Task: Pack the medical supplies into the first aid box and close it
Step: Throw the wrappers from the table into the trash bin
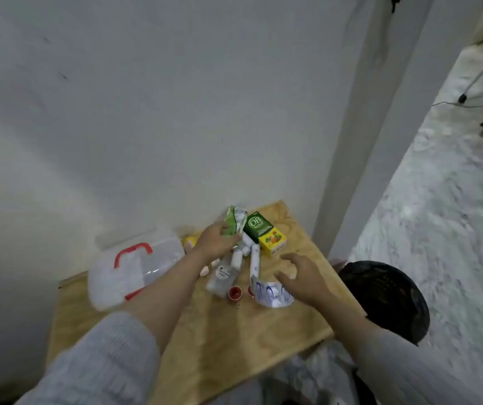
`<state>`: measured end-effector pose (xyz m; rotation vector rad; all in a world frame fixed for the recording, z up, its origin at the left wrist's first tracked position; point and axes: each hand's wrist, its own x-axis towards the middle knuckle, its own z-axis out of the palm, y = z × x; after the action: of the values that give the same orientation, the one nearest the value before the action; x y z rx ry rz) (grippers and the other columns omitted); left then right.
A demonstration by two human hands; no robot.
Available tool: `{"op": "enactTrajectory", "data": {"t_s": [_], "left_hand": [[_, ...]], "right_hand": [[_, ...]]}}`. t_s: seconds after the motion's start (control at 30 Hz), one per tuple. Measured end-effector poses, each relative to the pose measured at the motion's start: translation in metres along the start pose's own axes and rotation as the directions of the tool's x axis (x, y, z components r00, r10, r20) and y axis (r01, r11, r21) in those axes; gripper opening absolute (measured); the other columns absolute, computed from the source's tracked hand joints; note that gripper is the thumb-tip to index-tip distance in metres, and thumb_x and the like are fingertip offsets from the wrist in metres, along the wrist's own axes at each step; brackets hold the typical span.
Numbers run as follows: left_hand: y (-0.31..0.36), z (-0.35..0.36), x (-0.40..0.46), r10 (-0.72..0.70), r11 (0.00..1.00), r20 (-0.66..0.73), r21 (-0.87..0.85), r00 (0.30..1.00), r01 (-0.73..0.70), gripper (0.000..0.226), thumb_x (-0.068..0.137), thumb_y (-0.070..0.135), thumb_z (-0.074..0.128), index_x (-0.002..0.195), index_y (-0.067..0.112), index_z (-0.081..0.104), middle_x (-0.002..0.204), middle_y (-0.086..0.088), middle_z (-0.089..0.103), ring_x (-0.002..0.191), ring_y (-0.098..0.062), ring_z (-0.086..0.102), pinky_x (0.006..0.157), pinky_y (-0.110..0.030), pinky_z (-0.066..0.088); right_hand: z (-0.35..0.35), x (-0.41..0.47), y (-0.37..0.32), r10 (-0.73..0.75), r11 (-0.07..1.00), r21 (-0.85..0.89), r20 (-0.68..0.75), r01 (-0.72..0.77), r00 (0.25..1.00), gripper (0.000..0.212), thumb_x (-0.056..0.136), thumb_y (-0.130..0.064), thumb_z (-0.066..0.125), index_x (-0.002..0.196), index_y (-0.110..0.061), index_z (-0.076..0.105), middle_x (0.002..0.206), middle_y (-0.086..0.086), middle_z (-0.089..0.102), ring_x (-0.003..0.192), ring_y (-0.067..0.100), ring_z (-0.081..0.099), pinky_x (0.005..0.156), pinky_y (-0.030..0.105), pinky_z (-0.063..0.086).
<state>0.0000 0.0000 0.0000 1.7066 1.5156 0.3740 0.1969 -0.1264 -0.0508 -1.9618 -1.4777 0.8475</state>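
Observation:
A clear plastic first aid box (135,270) with a red handle sits at the left of the wooden table (211,331), lid down. My left hand (214,242) is raised over the pile, shut on a green and white sachet (234,220). My right hand (298,276) hovers with spread fingers over a white strip of blue-printed packets (269,295). A green and yellow medicine carton (265,233), a clear bottle (221,277), white tubes (254,261) and two small red caps (234,293) lie between them.
The table stands against a white wall (146,112) in a corner. A black basket (386,296) sits on the floor at the table's right edge. A yellow item (189,239) peeks out behind the box. Chair legs stand far right.

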Motion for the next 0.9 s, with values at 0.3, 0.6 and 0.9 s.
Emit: {"op": "enactTrajectory", "data": {"t_s": [0.3, 0.6, 0.9], "left_hand": [[-0.021, 0.007, 0.056, 0.027, 0.982, -0.030, 0.190, 0.999, -0.021, 0.044, 0.088, 0.033, 0.060, 0.129, 0.017, 0.057, 0.139, -0.016, 0.050, 0.133, -0.030, 0.041, 0.109, -0.042, 0.031], [-0.025, 0.015, 0.081, 0.005, 0.987, -0.020, 0.159, 1.000, -0.002, 0.051, 0.077, 0.013, 0.070, 0.127, 0.019, 0.060, 0.133, -0.012, 0.057, 0.120, -0.029, 0.054, 0.093, -0.028, 0.041], [-0.011, 0.004, 0.071, 0.061, 0.990, -0.120, 0.137, 0.991, -0.044, 0.047, 0.072, 0.004, 0.070, 0.118, 0.011, 0.066, 0.122, -0.016, 0.058, 0.102, -0.031, 0.060, 0.086, -0.037, 0.049]], "right_hand": [[0.025, 0.015, 0.025, -0.193, 0.898, -0.321, 0.328, 0.301, 0.925, 0.046, 0.075, -0.036, 0.064, 0.120, -0.028, 0.057, 0.127, -0.004, 0.057, 0.115, 0.024, 0.050, 0.093, 0.037, 0.039], [0.026, 0.011, 0.038, -0.049, 0.907, -0.398, 0.218, 0.135, 0.975, 0.041, 0.072, -0.043, 0.070, 0.113, -0.042, 0.062, 0.117, -0.006, 0.051, 0.099, 0.019, 0.057, 0.079, 0.032, 0.035], [0.009, 0.001, 0.042, 0.091, 0.985, -0.167, 0.263, -0.047, 0.961, 0.054, 0.076, -0.026, 0.072, 0.126, -0.035, 0.055, 0.101, 0.003, 0.047, 0.098, 0.023, 0.056, 0.072, 0.025, 0.038]]}}
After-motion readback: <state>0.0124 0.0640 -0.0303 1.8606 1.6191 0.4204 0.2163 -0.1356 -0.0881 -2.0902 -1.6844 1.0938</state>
